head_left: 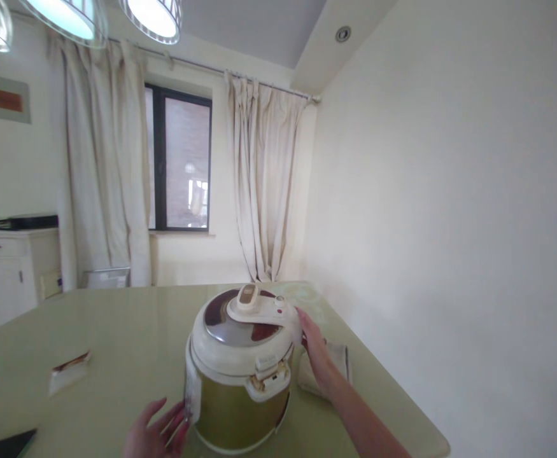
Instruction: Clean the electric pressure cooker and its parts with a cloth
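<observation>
An electric pressure cooker (242, 416) stands upright on the green table, with a white lid, a greenish body and a side handle. Its lid is on, topped by a light knob with a brown inset. My right hand (310, 337) grips the far right edge of the lid, some fingers hidden behind it. Low on the cooker's left side, my left hand (156, 429) has its fingers apart, and the fingertips reach the white panel there. A folded cloth (339, 359) lies to the right, partly behind my right forearm.
On the table's (130, 331) left lie a small pale packet (69, 373) with a brown edge and a dark flat object (8, 443). A wall (450, 222) runs along the right. Behind are curtains (263, 178), a window (187, 162) and a white cabinet (1, 273).
</observation>
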Demonstrator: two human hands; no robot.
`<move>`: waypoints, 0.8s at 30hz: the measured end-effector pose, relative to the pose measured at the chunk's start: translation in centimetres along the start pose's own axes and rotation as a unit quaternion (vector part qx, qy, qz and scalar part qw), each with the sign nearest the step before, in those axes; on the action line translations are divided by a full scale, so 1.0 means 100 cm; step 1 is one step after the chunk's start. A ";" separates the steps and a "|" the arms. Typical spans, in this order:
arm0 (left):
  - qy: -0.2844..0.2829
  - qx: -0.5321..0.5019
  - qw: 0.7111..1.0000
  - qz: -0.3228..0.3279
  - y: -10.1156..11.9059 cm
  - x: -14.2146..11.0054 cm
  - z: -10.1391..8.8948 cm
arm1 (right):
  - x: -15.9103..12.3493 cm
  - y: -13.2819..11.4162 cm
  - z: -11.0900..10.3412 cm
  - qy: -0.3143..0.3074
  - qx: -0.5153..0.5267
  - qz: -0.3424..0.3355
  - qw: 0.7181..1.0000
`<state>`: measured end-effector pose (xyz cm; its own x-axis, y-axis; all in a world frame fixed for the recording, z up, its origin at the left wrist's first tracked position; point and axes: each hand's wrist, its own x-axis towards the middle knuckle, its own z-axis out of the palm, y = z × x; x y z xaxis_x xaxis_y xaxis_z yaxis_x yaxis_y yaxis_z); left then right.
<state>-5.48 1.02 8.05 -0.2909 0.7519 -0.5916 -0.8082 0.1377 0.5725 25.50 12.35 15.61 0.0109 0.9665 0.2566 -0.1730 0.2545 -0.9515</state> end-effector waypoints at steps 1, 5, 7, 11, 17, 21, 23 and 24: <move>0.005 -0.003 1.000 0.002 0.000 -0.011 -0.005 | -0.005 -0.001 0.003 -0.007 0.003 0.001 1.000; 0.020 0.001 1.000 0.004 -0.004 -0.032 -0.020 | -0.007 0.003 0.002 -0.063 -0.019 0.012 0.998; 0.027 0.020 0.999 0.010 -0.006 -0.032 -0.027 | 0.001 0.012 -0.010 -0.068 -0.091 0.003 0.993; 0.010 0.077 0.996 0.051 0.001 -0.025 -0.036 | 0.003 0.050 -0.062 0.030 -0.440 -0.019 0.898; -0.026 0.182 0.931 0.315 0.043 -0.021 -0.007 | -0.038 0.107 -0.120 0.035 -0.690 0.103 0.716; -0.037 0.256 0.867 0.427 0.039 -0.006 0.026 | -0.061 0.099 -0.103 0.008 -0.729 0.006 0.684; -0.025 0.274 0.860 0.430 0.022 0.007 0.033 | -0.070 0.089 -0.093 -0.034 -0.727 -0.026 0.685; -0.018 0.280 0.860 0.427 0.014 0.013 0.034 | -0.076 0.086 -0.090 -0.050 -0.722 -0.035 0.689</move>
<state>-5.21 4.41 10.00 -0.6320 0.7505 0.1930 0.0685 -0.1941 0.9786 32.80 7.54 3.95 -0.1114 0.9614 0.2518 0.9859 0.1387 -0.0934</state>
